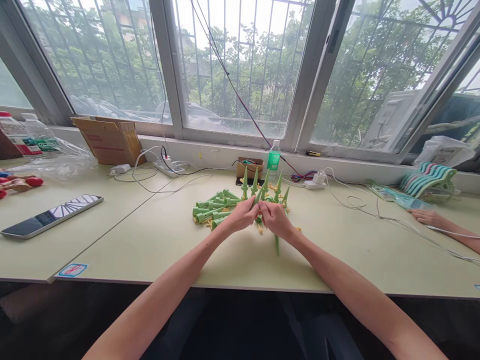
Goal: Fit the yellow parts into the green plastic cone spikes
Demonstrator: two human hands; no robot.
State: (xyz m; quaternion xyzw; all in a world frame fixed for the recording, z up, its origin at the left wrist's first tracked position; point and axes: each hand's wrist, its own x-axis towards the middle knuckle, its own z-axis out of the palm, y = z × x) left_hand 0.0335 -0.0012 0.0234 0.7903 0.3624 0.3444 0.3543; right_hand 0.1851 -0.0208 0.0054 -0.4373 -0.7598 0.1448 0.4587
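My left hand [242, 216] and my right hand [276, 218] meet over the table, fingers closed together around a green plant-watering spike [257, 199]. Most of that spike is hidden by the fingers. Left of my hands lies a pile of green tube-shaped spike bodies [204, 217] with small yellow valves. Just behind my hands, several pointed green spikes [245, 184] stand upright, with yellow valve parts around them. Another green point [277, 245] shows below my right hand; what it belongs to is hidden.
A phone [52, 215] lies left. Behind stand a cardboard box [108, 142], a small box [249, 167] and a green-labelled bottle [274, 157]. Cables and a power strip [170, 167] run along the back. Another person's hand [427, 218] rests at right near stacked green hangers [427, 182].
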